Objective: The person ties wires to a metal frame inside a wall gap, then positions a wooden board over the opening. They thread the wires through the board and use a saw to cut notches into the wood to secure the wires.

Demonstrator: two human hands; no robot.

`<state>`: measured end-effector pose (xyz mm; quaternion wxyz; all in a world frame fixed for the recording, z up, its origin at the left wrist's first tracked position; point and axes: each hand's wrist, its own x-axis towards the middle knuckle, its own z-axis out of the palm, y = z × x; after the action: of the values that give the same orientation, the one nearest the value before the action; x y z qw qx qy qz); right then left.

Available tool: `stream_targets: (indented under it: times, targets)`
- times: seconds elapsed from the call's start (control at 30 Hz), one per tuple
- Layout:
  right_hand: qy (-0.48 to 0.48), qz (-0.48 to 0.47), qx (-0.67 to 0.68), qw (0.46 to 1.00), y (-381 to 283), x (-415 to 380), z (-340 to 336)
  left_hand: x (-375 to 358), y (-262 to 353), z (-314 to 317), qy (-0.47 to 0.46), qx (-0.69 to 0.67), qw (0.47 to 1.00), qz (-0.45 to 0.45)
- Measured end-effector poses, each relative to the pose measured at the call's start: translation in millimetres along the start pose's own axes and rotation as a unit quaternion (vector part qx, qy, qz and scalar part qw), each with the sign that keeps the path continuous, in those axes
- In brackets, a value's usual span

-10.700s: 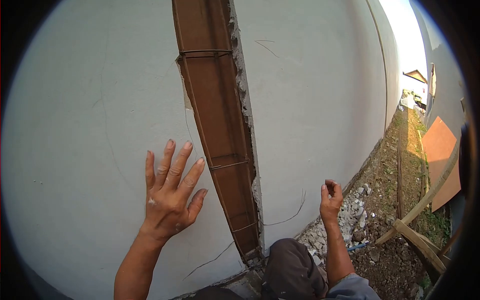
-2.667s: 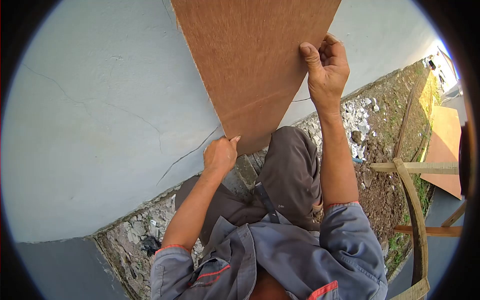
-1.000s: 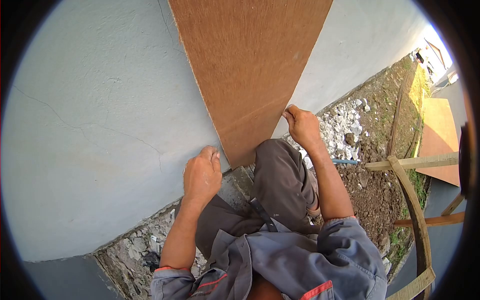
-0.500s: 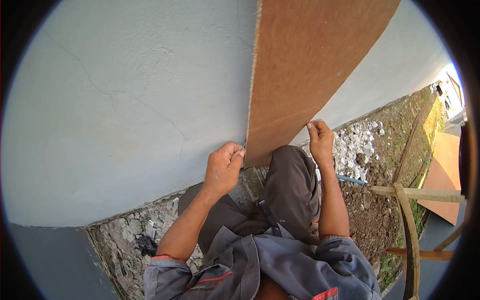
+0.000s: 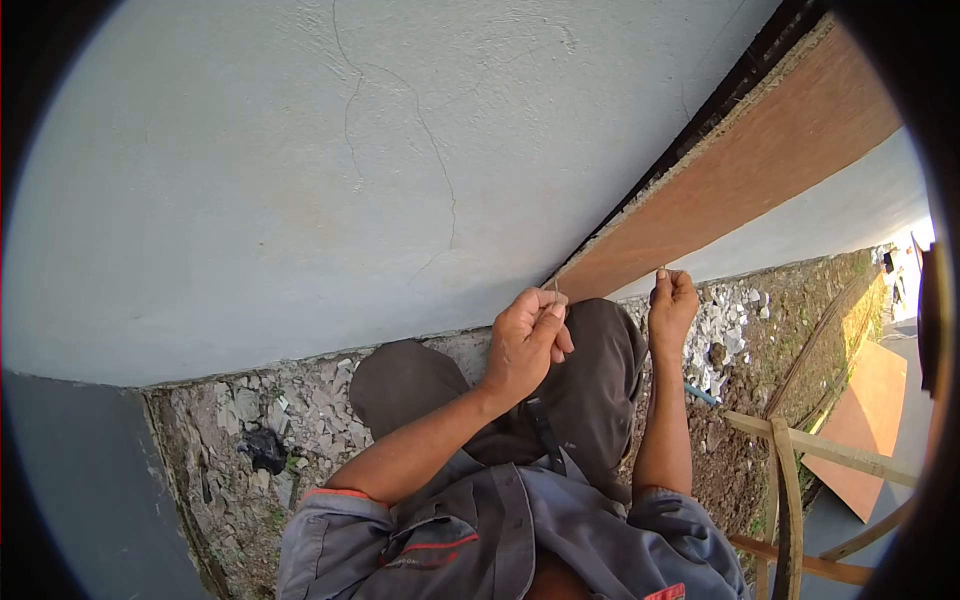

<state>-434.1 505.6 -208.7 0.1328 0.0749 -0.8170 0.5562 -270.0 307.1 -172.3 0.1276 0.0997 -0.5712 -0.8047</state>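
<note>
A long reddish-brown plywood board (image 5: 720, 210) leans against the pale wall, its rough cut edge facing left. My left hand (image 5: 528, 340) is closed in a pinch near the board's lower left corner. A thin strand (image 5: 557, 287) sticks up from between its thumb and forefinger. At the board's lower right edge, my right hand (image 5: 673, 308) is also pinched closed. Whatever lies between its fingertips is too small to make out. My knees (image 5: 605, 350) are bent just below the board's lower end.
The cracked grey-white wall (image 5: 250, 220) rises in front of me. Broken rubble (image 5: 310, 410) and a black plastic scrap (image 5: 262, 450) lie along its foot. To the right stand wooden bars (image 5: 790, 480), with another brown board (image 5: 865, 420) beyond and a blue pipe (image 5: 700, 395) nearer.
The view has shifted, and the board now slants more to the right, with a dark gap showing behind its left edge. My left hand is closer to my right hand.
</note>
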Motion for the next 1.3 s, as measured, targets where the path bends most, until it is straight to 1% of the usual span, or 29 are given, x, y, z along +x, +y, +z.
stream_targets:
  times: [0.03,0.07,0.1,0.13,0.17,0.2,0.23,0.27,0.3,0.33,0.37,0.4,0.43,0.47,0.5,0.53,0.63,0.7,0.8,0.87,0.93,0.97,1.03,1.07,1.1,1.13,1.2,1.27,1.3]
  targets:
    - [-0.004,0.028,0.017,0.999,-4.6,-2.0,-1.8,1.4,-2.8,1.2,-0.007,-0.030,1.000,0.005]
    - [0.003,0.027,0.018,0.999,-8.3,-5.3,-1.3,4.4,-6.2,-3.0,-0.011,-0.054,0.998,-0.030]
    - [-0.017,0.040,-0.004,0.999,-17.6,-8.3,-5.8,7.7,-5.4,-4.6,-0.011,-0.044,0.999,-0.030]
    - [-0.036,0.105,0.051,0.992,-16.4,-10.0,-9.0,11.9,-9.6,-8.8,-0.041,-0.050,0.997,-0.034]
    - [-0.041,0.150,0.096,0.983,-32.8,-15.2,-9.0,15.6,-14.1,-11.6,-0.069,-0.056,0.995,-0.037]
    - [-0.046,0.158,0.110,0.980,-30.3,-15.9,-9.2,18.1,-15.1,-10.8,-0.089,-0.055,0.994,-0.044]
    - [-0.051,0.170,0.134,0.975,-31.9,-17.0,-9.7,20.2,-16.2,-9.0,-0.106,-0.093,0.988,-0.056]
    - [-0.065,0.204,0.164,0.963,-36.1,-17.4,-14.3,21.9,-17.0,-6.9,-0.122,-0.130,0.982,-0.068]
    - [-0.076,0.223,0.198,0.951,-36.0,-18.7,-15.7,23.4,-19.4,-5.3,-0.142,-0.128,0.978,-0.078]
    - [-0.084,0.240,0.217,0.942,-38.2,-22.0,-16.5,24.3,-23.3,-2.4,-0.132,-0.141,0.979,-0.059]
    - [-0.092,0.256,0.266,0.925,-34.7,-23.6,-15.6,24.7,-27.3,-0.2,-0.120,-0.155,0.980,-0.042]
    - [-0.098,0.267,0.273,0.919,-32.8,-26.7,-14.4,24.0,-28.4,1.1,-0.140,-0.154,0.977,-0.056]
    - [-0.076,0.271,0.274,0.920,-32.1,-33.1,-11.5,24.0,-27.4,1.2,-0.136,-0.158,0.977,-0.048]
    - [-0.093,0.267,0.275,0.919,-31.8,-37.6,-7.1,24.3,-27.4,1.6,-0.128,-0.162,0.978,-0.037]
    - [-0.114,0.261,0.275,0.918,-30.6,-40.4,-8.1,24.8,-28.7,1.6,-0.139,-0.161,0.976,-0.044]
    - [-0.106,0.263,0.277,0.918,-29.7,-44.5,-12.3,25.1,-29.7,0.1,-0.143,-0.159,0.976,-0.042]
    - [-0.132,0.266,0.284,0.912,-33.0,-51.8,-6.4,28.4,-32.3,-3.9,-0.152,-0.142,0.978,-0.032]
    - [-0.168,0.213,0.188,0.944,-31.6,-53.8,-9.0,29.6,-34.9,-3.9,-0.159,-0.127,0.979,-0.028]
    - [-0.176,0.182,0.168,0.953,-37.4,-50.9,-7.8,31.8,-41.8,1.8,-0.190,-0.118,0.974,-0.031]
    - [-0.174,0.161,0.149,0.960,-38.3,-46.6,-7.7,33.3,-45.8,8.6,-0.176,-0.117,0.977,-0.012]
    - [-0.199,0.071,0.080,0.974,-36.4,-42.0,-7.1,33.0,-47.0,14.0,-0.162,-0.115,0.980,0.007]
    - [-0.201,0.070,0.081,0.974,-36.6,-39.8,-7.7,32.6,-48.8,15.4,-0.166,-0.104,0.981,-0.008]
    - [-0.241,0.053,0.001,0.969,-45.2,-33.8,-10.5,32.6,-50.5,21.3,-0.170,-0.093,0.981,-0.020]
    - [-0.242,0.051,0.002,0.969,-51.0,-31.5,-12.9,32.6,-51.3,25.0,-0.193,-0.119,0.973,-0.051]
    - [-0.255,0.039,-0.048,0.965,-60.8,-29.0,-16.3,33.7,-51.4,26.9,-0.215,-0.146,0.962,-0.083]
    - [-0.266,0.028,-0.098,0.958,-66.7,-26.9,-18.8,36.7,-51.3,27.6,-0.216,-0.144,0.962,-0.081]
    - [-0.265,0.015,-0.079,0.961,-68.8,-27.7,-22.1,42.1,-52.5,29.2,-0.228,-0.167,0.957,-0.074]
    - [-0.263,0.001,-0.061,0.963,-75.5,-29.1,-29.4,43.7,-55.0,29.9,-0.218,-0.149,0.963,-0.056]
    - [-0.286,0.017,-0.122,0.950,-84.1,-29.9,-36.0,44.4,-54.1,30.3,-0.207,-0.131,0.969,-0.038]
